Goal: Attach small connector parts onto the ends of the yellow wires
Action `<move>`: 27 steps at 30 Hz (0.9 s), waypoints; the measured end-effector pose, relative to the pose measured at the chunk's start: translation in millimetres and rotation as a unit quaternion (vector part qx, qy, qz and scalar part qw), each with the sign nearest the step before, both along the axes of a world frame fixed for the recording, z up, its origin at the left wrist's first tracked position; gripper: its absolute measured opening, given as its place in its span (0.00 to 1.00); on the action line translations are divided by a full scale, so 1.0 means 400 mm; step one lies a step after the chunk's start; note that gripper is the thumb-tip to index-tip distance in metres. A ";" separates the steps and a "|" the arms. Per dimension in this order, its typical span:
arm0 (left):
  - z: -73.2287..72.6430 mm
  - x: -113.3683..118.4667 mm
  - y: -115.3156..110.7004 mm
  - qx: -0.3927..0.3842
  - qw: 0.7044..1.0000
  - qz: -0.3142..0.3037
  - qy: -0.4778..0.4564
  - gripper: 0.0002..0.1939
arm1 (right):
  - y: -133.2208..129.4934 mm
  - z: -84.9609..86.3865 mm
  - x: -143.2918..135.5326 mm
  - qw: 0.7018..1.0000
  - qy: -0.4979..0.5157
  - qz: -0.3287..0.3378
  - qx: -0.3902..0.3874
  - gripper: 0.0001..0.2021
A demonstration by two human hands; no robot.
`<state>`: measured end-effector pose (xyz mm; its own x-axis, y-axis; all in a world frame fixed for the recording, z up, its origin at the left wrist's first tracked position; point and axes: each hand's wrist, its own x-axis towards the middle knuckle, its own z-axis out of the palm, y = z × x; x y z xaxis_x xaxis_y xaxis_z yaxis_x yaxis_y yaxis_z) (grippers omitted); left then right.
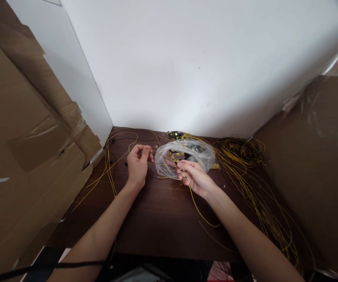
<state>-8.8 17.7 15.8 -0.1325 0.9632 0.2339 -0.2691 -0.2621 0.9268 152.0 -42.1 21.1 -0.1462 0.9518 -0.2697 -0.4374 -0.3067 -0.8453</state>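
Standing at far L, a brown cardboard panel (19,156) w/ white lettering edges the dark brown surface (157,219); next to it, a few loose yellow strands (108,156) loop near the back L corner. At ctr., a person's L hand (139,162) has thumb & fingers pinched on a thin yellow wire (163,155), which runs across to the R hand, over a clear plastic bag (162,166) holding small yellow & black pcs. Just behind the bag sits a cluster of black-&-yellow pcs. (177,135) The R hand (194,177), apart from the L, is also clamped on the wire, whose lower length curves down toward the R forearm. Farther R, a long bundle of yellow wires (252,199) trails to the front, w/ a tangled coil (241,152) at back, beside a 2nd cardboard panel (318,164) at far R
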 end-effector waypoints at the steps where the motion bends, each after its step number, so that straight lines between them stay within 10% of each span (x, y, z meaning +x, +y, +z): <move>1: 0.004 -0.002 0.001 -0.010 1.000 0.003 -0.021 0.12 | 0.001 0.000 0.001 1.000 -0.003 -0.003 -0.002 0.10; 13: 0.010 -0.010 0.001 -0.101 0.957 -0.199 -0.184 0.08 | 0.005 -0.014 0.001 0.982 -0.169 -0.067 0.046 0.11; 27: -0.005 0.016 -0.034 0.009 0.959 -0.220 0.176 0.10 | -0.014 -0.006 -0.014 0.826 -0.441 -0.153 0.315 0.06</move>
<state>-2.4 4.1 13.7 0.3769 0.9027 0.2077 -0.0299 -0.2123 0.9768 146.2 -47.8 18.6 0.1169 0.8999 0.4202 0.4592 0.3262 -0.8263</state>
